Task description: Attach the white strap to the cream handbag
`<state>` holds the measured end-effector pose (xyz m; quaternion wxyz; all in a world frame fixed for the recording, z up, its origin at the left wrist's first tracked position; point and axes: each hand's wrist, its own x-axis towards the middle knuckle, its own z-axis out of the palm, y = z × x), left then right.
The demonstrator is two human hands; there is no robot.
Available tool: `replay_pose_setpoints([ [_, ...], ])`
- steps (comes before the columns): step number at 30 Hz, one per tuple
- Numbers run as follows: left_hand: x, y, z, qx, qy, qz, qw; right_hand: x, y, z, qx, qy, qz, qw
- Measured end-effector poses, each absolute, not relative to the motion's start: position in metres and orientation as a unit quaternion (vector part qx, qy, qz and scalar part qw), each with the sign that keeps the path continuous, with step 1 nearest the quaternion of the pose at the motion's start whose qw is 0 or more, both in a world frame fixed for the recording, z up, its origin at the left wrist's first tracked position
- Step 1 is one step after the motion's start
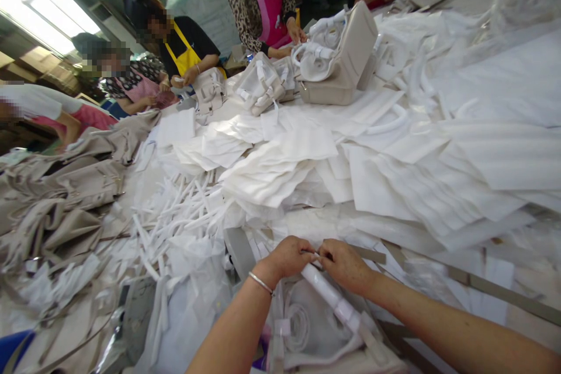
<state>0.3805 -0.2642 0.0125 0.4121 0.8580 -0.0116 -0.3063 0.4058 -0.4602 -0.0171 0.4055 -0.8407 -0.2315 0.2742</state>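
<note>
My left hand (288, 258) and my right hand (346, 264) meet at the near edge of the table, fingers pinched on the upper end of a bag handle wrapped in white foam (333, 299). The handle runs down and to the right over a beige handbag (315, 327) lying right below me, partly covered in clear plastic. A silver bangle sits on my left wrist. Both hands grip the same wrapped handle; the fingertips hide its end.
White foam sheets (394, 175) cover the table's middle and right. Loose white foam strips (175, 216) lie left of my hands. Beige handbags (65, 198) are piled at the left, and a wrapped one (342, 58) stands at the far side. Several other people work there.
</note>
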Motion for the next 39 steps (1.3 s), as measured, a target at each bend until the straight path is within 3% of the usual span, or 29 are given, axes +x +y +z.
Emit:
replay_pose_setpoints([
  [9, 0.383, -0.269, 0.013, 0.831, 0.091, -0.335, 0.434, 0.433, -0.468, 0.002, -0.78, -0.273, 0.357, 0.435],
  [19, 0.387, -0.273, 0.011, 0.811, 0.154, -0.349, 0.444, 0.432, -0.461, 0.004, -0.851, -0.344, 0.306, 0.253],
  [39, 0.401, -0.28, 0.02, 0.794, 0.206, -0.419, 0.39, 0.425, -0.456, 0.009, -0.858, -0.397, 0.263, 0.194],
])
